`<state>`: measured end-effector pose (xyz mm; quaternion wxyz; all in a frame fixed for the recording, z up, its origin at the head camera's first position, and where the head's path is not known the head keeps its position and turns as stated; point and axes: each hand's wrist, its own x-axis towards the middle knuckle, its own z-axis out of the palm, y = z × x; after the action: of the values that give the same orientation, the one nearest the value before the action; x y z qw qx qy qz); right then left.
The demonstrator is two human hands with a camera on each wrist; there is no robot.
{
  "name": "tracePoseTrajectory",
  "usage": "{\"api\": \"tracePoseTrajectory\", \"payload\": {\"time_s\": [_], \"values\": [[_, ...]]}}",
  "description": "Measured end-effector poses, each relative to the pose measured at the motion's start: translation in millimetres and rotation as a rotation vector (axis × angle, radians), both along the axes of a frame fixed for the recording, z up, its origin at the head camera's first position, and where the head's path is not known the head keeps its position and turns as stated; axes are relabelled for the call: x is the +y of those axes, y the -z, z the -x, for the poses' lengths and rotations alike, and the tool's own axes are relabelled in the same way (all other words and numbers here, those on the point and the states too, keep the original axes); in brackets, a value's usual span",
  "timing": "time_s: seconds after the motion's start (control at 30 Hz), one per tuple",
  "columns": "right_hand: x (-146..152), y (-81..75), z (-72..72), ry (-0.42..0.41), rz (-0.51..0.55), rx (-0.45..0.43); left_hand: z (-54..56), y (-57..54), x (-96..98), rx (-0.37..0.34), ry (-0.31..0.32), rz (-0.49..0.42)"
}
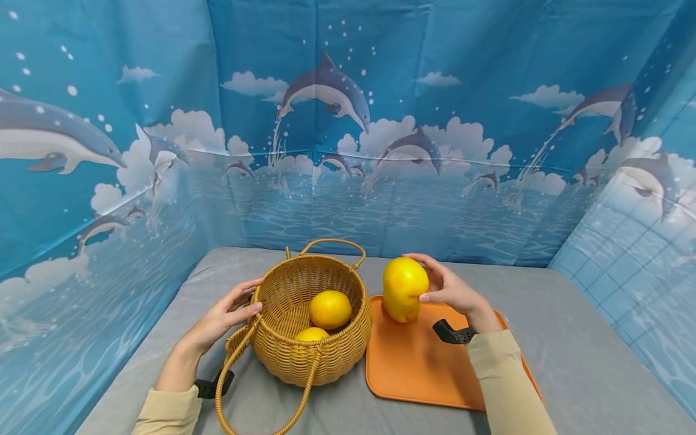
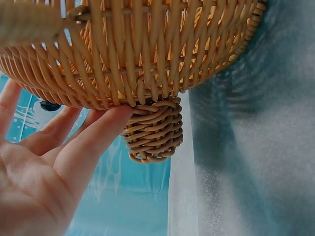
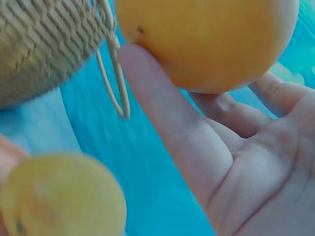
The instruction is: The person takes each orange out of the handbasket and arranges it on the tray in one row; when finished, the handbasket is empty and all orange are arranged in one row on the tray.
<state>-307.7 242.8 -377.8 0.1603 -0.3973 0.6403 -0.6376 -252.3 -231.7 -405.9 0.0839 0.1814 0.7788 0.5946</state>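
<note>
My right hand (image 1: 448, 288) holds a big yellow lemon (image 1: 405, 278) between thumb and fingers, above the left end of an orange tray (image 1: 413, 374). Beneath it, another lemon (image 1: 401, 311) is on the tray, partly covered by the held one; the right wrist view shows this lower lemon (image 3: 66, 196) too. On the left, a round wicker basket (image 1: 326, 368) contains two lemons, one lemon (image 1: 330, 309) in fuller view and one (image 1: 312, 334) half behind the near rim. My left hand (image 1: 225, 314) touches the basket's left side with extended fingers, near a woven knob (image 2: 155, 130).
One basket handle (image 1: 296, 414) hangs toward me onto the grey cloth (image 1: 576, 350); the other handle (image 1: 334, 240) stands up at the back. A blue dolphin-print curtain (image 1: 348, 199) closes off the back and both sides. Each wrist carries a black camera mount (image 1: 454, 333).
</note>
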Motion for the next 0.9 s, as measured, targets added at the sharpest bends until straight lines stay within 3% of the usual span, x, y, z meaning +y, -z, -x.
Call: {"api": "tracePoseTrajectory", "payload": {"time_s": [0.47, 0.7, 0.9], "values": [[59.6, 49.4, -13.7, 0.088, 0.083, -0.012, 2.2, -1.2, 1.8, -0.005, 0.012, 0.003], [65.7, 57.2, -8.9, 0.165, 0.035, -0.012, 1.5, -0.2, 0.7, 0.004, 0.004, 0.004], [70.4, 67.2, -9.8, 0.283, -0.055, -0.085, 0.9, 0.5, 0.7, -0.004, 0.004, 0.012]]}}
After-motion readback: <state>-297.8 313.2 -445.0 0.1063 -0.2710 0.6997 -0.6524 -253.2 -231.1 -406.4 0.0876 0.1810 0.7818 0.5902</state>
